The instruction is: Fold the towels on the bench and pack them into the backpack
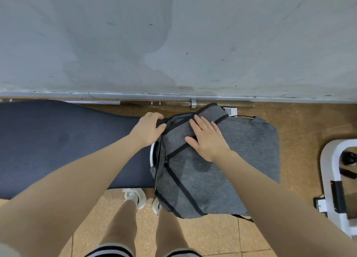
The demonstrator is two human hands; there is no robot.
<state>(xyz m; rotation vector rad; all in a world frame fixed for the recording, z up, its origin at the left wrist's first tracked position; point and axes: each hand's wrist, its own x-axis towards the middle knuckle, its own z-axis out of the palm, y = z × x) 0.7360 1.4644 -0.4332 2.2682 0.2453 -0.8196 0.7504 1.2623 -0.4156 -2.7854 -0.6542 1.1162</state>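
A: Where's the bag?

B: Grey backpack [222,166], black trim straps, lying flat at the right end of the dark blue mat [58,140], partly on the cork-coloured floor [301,125]. A white curved rim [152,156] shows under its left edge.

A: Open or closed? Anything inside?

B: The flap is folded over the top. Interior hidden, so contents cannot be told. No towel in sight outside it.

A: Hands?

B: Right hand [207,138] lies flat on the upper flap, fingers straight and spread, pressing down on the fabric, holding nothing. Left hand [148,129] is at the bag's upper left corner, fingers curled over the black edge there, gripping it.

A: Surroundings?

B: A metal barbell [154,102] lies along the base of the grey wall [173,34], just beyond the bag. A white paper with a printed code [229,111] pokes out at the bag's top edge. White machine frame [328,179] at far right. Person's white shoes [135,197] are just beside the bag's near left corner.
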